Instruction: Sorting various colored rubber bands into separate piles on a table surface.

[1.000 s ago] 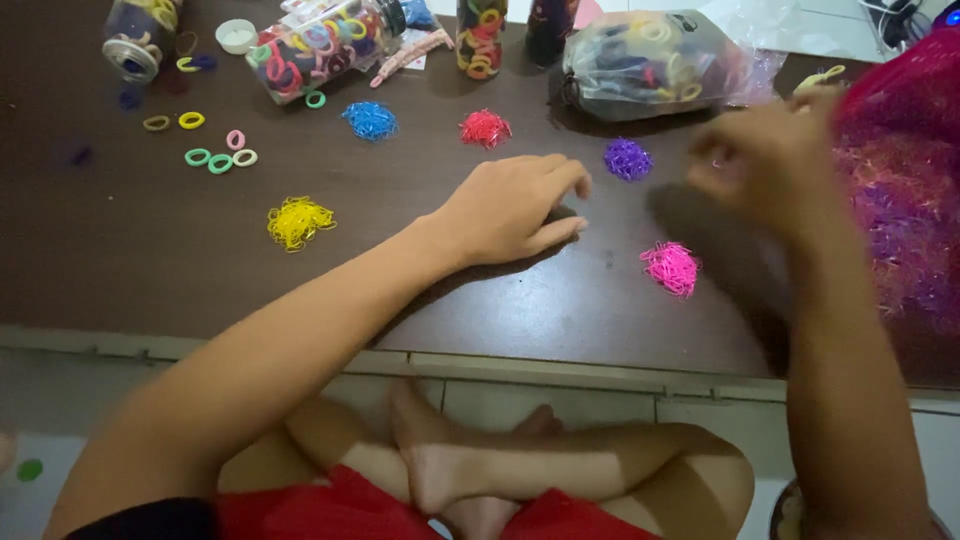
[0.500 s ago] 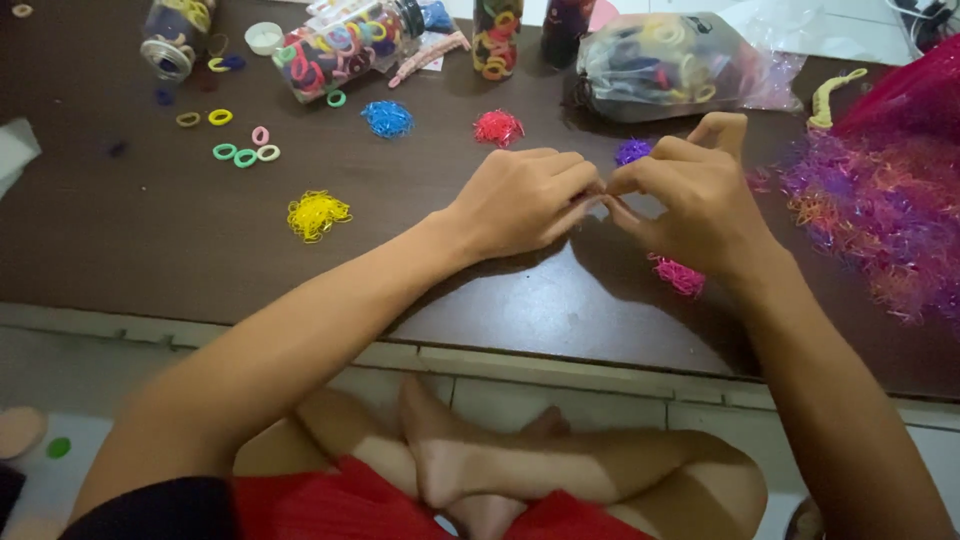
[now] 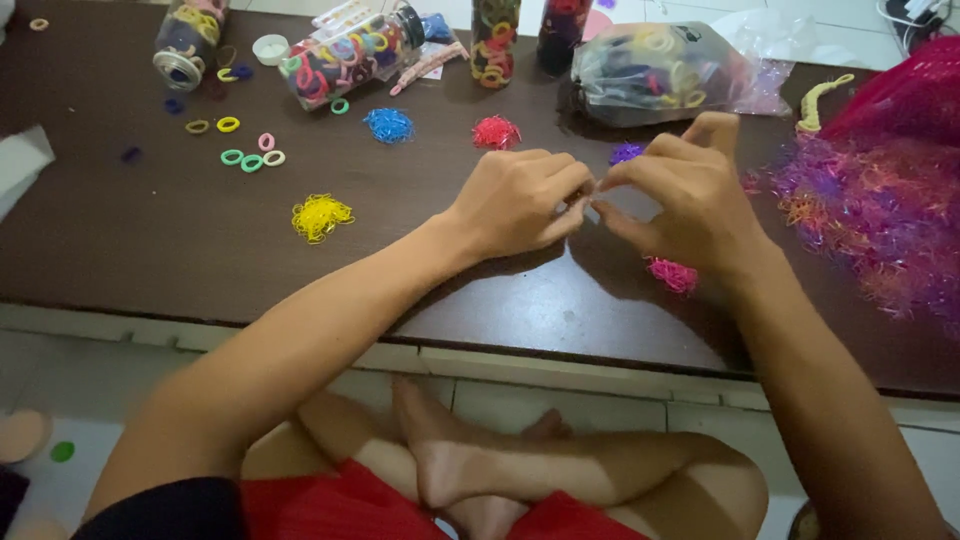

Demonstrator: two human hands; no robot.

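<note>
Small colour-sorted piles done — mixed heap (image 3: 880, 215) remains; left hand (image 3: 515, 200) and right hand (image 3: 685, 200) pinch something tiny, perhaps a band.

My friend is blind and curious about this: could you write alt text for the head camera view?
Over a dark brown table, a person's left hand and right hand meet fingertip to fingertip, pinching something too small to tell. Small piles of tiny elastic bands lie around: yellow, blue, red, pink.
</note>
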